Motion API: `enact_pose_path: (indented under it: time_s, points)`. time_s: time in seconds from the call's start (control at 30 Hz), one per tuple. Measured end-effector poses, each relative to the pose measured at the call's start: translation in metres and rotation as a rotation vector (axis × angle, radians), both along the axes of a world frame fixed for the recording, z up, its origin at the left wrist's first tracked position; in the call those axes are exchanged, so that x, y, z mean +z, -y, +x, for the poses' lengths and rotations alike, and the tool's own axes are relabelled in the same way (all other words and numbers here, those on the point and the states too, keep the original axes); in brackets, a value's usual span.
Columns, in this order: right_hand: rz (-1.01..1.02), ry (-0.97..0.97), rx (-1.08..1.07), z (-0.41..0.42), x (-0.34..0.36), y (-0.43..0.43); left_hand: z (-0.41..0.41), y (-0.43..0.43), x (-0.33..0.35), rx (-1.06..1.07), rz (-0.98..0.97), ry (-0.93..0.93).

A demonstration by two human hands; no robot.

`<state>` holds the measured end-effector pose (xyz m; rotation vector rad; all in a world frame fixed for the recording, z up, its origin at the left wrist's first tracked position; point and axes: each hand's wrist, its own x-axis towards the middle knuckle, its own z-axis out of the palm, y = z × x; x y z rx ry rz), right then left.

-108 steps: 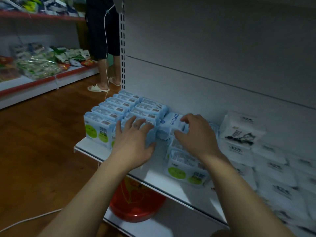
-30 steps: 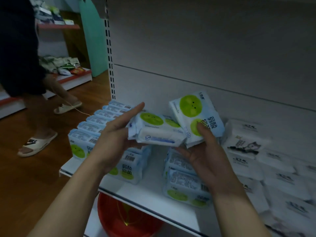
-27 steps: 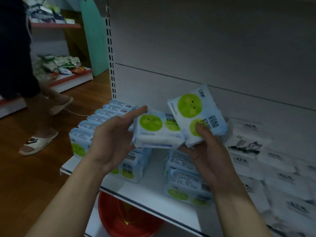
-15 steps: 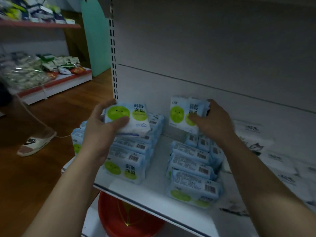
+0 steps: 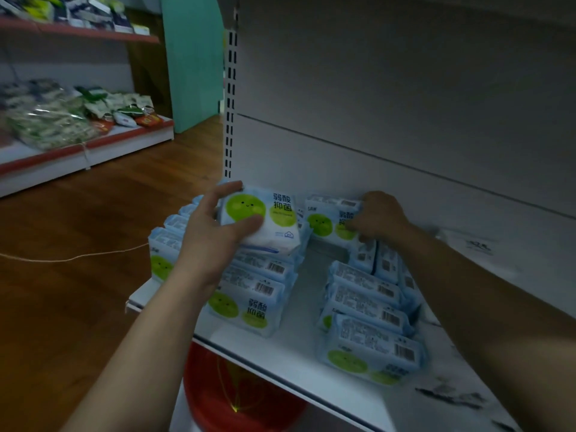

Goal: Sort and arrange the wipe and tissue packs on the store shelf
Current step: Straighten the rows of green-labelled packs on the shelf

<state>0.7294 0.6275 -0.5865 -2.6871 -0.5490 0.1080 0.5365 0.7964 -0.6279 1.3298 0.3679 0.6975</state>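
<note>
Filling most of the view is the grey back panel of the store unit, and off to the left runs the wooden floor. Below the panel sits the white shelf, and that's where the action is! Three rows of blue wipe packs stand on it front to back: the left row at the shelf's end, the middle row just beside it, the right row across a bare gap. White tissue packs lie further right, dim and blurred. A red basin shows under the shelf.

Now the hands. The left hand grips a wipe pack, thumb across its lower front, fingers curled round its far edge, green smiley face turned up, just over the middle row; whether it touches the packs beneath, can't tell. The right hand has its fingers curled on the right side of an upright pack, which stands at the back of the shelf, close to the panel, behind the right row.
</note>
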Motion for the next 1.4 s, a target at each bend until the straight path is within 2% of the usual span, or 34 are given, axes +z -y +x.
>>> enact_pose_path:
  time_s: [0.17, 0.3, 0.47, 0.7, 0.83, 0.93, 1.07, 1.13, 1.27, 1.4]
  points:
    - [0.097, -0.093, -0.033, 0.001, 0.0, 0.006, 0.001, -0.002, 0.0, -0.015, -0.019, 0.013]
    - [0.085, -0.055, -0.01, 0.001, -0.005, 0.005, 0.004, 0.001, -0.002, -0.017, -0.019, 0.01]
    - [0.192, -0.13, -0.083, 0.005, 0.003, 0.007, 0.003, -0.004, -0.004, 0.0, -0.024, 0.003]
    - [0.324, 0.021, -0.097, 0.003, 0.004, 0.017, 0.003, -0.011, -0.001, 0.042, -0.063, 0.018]
    - [0.548, -0.159, -0.139, 0.002, -0.001, 0.022, 0.004, -0.01, 0.0, 0.055, -0.112, 0.039]
    - [0.483, -0.191, -0.135, 0.003, -0.011, 0.026, 0.005, -0.007, -0.002, 0.052, -0.075, 0.021]
    - [0.601, -0.329, -0.181, 0.001, -0.022, 0.023, 0.004, -0.007, -0.003, 0.074, -0.06, 0.017]
    - [0.543, -0.304, -0.171, 0.0, -0.025, 0.023, 0.003, -0.007, -0.002, 0.079, -0.056, 0.014]
    - [0.182, -0.046, -0.073, 0.003, -0.021, 0.03, 0.002, -0.009, -0.002, 0.064, -0.045, 0.012]
    - [-0.082, 0.092, 0.029, 0.007, -0.014, 0.028, 0.0, -0.011, -0.002, 0.066, -0.03, 0.028]
